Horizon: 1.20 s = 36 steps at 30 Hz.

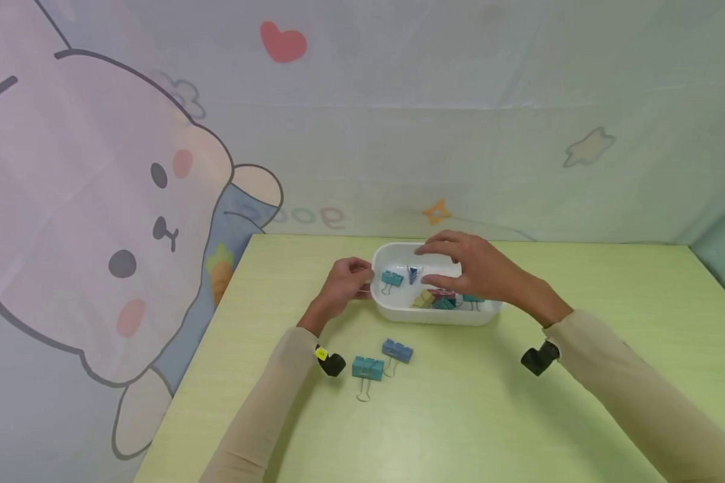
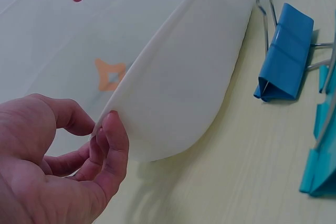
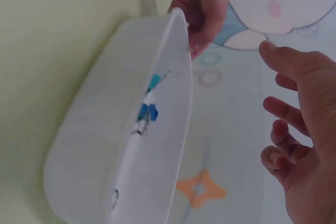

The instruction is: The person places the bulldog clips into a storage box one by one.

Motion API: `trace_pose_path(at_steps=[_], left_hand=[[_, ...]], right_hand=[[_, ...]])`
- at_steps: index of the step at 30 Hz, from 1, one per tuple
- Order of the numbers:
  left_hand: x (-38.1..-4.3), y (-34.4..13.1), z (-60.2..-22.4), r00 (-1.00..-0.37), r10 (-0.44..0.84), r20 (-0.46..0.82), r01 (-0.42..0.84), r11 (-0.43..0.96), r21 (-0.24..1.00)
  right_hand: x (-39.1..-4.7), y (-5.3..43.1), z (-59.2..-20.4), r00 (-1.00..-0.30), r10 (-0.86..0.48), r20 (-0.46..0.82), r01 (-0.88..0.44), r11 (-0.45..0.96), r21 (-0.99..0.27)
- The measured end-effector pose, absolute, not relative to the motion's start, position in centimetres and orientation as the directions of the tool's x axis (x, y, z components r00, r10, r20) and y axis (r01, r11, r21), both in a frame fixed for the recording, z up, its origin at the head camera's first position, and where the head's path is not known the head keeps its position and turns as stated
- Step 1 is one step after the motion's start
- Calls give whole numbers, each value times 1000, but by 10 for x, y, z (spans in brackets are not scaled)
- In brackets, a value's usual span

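A white plastic tub [image 1: 399,314] stands on the table with several binder clips inside: a teal clip [image 1: 391,278], a dark blue clip [image 1: 413,275], a yellow clip [image 1: 424,299], and pink and teal ones partly covered. My left hand [image 1: 341,287] pinches the tub's left end; the left wrist view shows thumb and fingers meeting at the rim. Over the tub, my right hand [image 1: 480,267] hovers with fingers spread and loosely bent, holding nothing. In front of the tub lie a larger teal binder clip [image 1: 368,368] and a blue binder clip [image 1: 397,350], neither touched by a hand.
The light yellow-green table [image 1: 459,409] runs up to a printed cloth backdrop [image 1: 362,134] behind the tub. Small black cameras [image 1: 540,358] are strapped to both wrists. The table's left edge slopes past the left forearm.
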<state>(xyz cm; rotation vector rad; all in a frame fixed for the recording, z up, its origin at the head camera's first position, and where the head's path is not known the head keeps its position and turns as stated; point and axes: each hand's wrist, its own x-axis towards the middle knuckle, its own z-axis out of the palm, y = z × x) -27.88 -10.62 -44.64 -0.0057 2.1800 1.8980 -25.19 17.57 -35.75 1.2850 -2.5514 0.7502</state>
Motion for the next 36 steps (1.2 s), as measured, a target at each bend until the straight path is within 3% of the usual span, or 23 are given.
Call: trace_pose_path(at_steps=[10, 22, 36], left_hand=[[-278, -107, -447, -968, 165, -188, -166, 142, 976], [-277, -107, -447, -970, 163, -180, -156, 151, 976], [-278, -107, -447, -967, 173, -186, -164, 134, 977]], right_hand=[[-213, 163, -388, -547, -755, 360, -831, 440, -340], [-181, 149, -431, -604, -783, 148, -761, 511, -399], [-177, 136, -467, -691, -703, 168, -712, 623, -324]])
